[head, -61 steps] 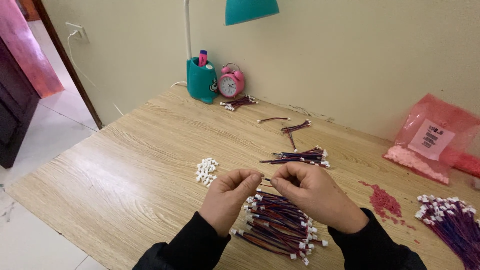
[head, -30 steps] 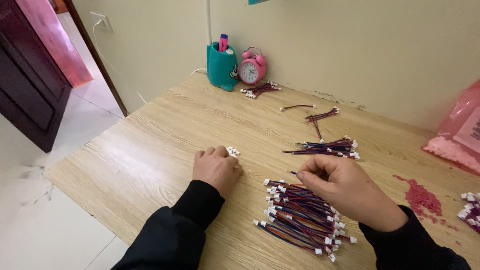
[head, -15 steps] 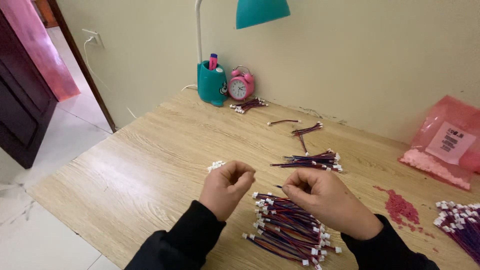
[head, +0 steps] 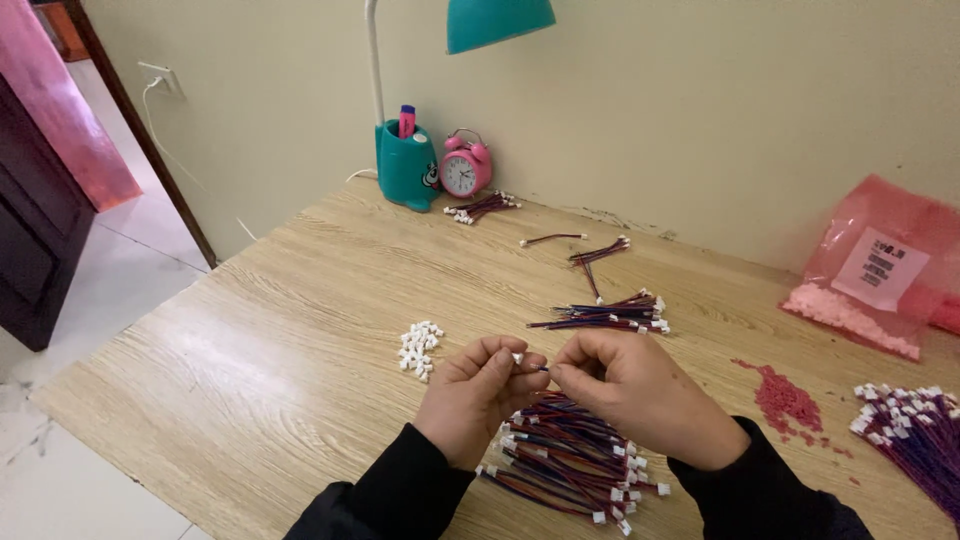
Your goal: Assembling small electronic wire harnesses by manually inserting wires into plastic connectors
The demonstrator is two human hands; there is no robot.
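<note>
Pale wood tabletop (head: 250,330), near front edge: left hand (head: 478,398) pinching small white plug (head: 518,358), fingers closed tight on it. Right hand (head: 640,395) pinching thin wire (head: 541,369), feeding its end toward plug; hands meeting just above pile of finished wires (head: 570,465). Joining step apparently underway; seating wire likely needing steady, careful alignment. Loose white plugs (head: 418,350) lying left of hands. Teal lamp base (head: 408,165) and pink alarm clock (head: 465,165) standing at back edge, against cream wall. Pink bag (head: 880,265) at right edge.
</note>
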